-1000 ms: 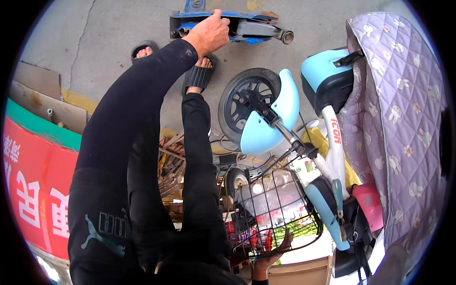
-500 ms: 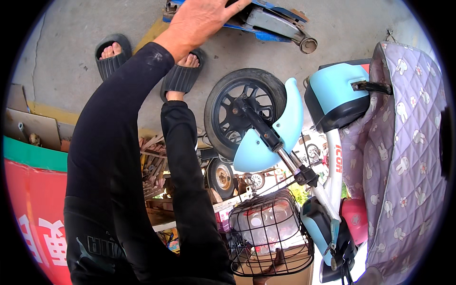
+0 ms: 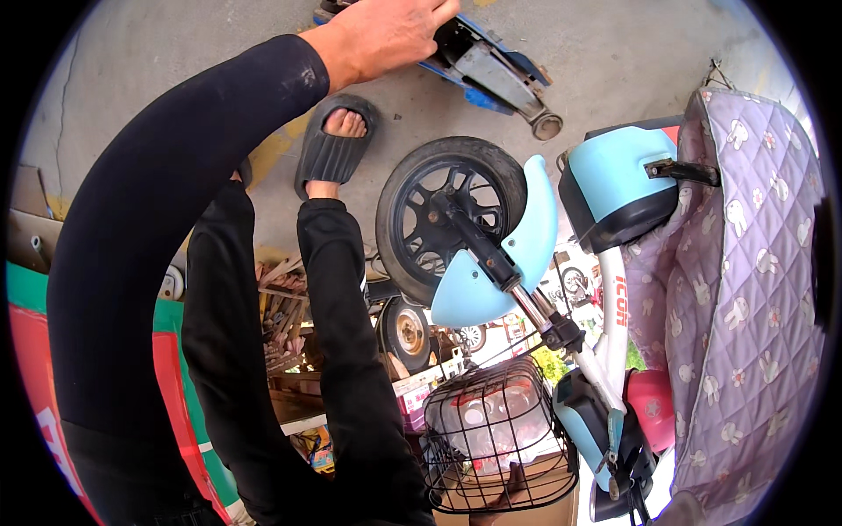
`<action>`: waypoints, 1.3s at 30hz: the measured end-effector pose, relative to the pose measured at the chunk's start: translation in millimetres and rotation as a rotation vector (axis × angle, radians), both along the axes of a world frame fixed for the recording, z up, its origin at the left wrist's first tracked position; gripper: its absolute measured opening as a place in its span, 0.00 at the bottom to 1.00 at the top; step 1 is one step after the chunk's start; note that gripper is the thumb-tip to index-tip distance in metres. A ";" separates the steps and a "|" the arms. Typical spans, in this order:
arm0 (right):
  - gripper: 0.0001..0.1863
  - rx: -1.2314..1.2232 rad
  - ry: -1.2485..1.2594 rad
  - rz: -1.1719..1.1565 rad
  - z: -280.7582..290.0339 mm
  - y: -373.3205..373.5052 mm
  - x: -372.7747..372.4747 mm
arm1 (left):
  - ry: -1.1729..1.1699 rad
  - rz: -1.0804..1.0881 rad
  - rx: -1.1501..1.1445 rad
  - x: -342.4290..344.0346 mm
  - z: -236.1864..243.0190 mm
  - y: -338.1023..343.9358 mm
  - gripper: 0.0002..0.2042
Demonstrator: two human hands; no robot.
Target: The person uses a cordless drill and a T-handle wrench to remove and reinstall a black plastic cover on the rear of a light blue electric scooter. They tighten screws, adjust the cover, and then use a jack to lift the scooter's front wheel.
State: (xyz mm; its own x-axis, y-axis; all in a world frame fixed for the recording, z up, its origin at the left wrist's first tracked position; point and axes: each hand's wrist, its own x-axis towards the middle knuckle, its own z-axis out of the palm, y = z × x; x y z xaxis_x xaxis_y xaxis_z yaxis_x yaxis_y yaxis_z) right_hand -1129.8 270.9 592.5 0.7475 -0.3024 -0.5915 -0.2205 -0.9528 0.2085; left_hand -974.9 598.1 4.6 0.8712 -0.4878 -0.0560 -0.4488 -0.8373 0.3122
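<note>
My left hand (image 3: 381, 37) comes in on a long black sleeve and reaches to the top edge of the view. Its fingers curl at the side of a blue floor jack (image 3: 487, 66), which has a grey metal arm and a round roller at its near end. Part of the hand and of the jack is cut off by the edge. Close by the jack stands the black front wheel (image 3: 452, 219) of a scooter, with a light blue mudguard (image 3: 535, 232). My right hand is out of view.
A black sandal (image 3: 338, 149) is on my foot beside the wheel. The scooter carries a wire basket (image 3: 491, 438) with clear plastic bottles and a quilted lilac cover (image 3: 745, 263). A red and green panel (image 3: 171, 351) stands at left; an old wheel (image 3: 406, 333) and wood scraps (image 3: 281, 307) lie behind.
The jack has turned and its roller end has come nearer the scooter wheel. My left arm has swung out to the left, and the hand's fingers have curled in.
</note>
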 end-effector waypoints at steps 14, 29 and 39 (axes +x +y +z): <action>0.42 0.022 -0.040 -0.012 0.7 -2.4 -0.4 | 0.081 0.193 0.279 38.1 0.8 -99.6 0.18; 0.51 0.170 -0.149 -0.162 28.5 -24.8 -21.5 | 0.346 0.244 -0.189 -25.7 89.6 -88.8 0.17; 0.34 0.158 -0.354 -0.064 31.3 -34.7 -42.1 | 0.675 0.434 -0.261 -208.7 379.1 27.6 0.25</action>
State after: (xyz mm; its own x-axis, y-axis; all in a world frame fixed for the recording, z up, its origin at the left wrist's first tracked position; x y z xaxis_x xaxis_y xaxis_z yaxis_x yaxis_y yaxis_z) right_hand -1172.0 236.3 623.8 0.8963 -0.2807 -0.3433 -0.3124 -0.9491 -0.0397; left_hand -1183.6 625.7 383.7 0.8041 -0.1871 -0.5643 0.2487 -0.7563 0.6051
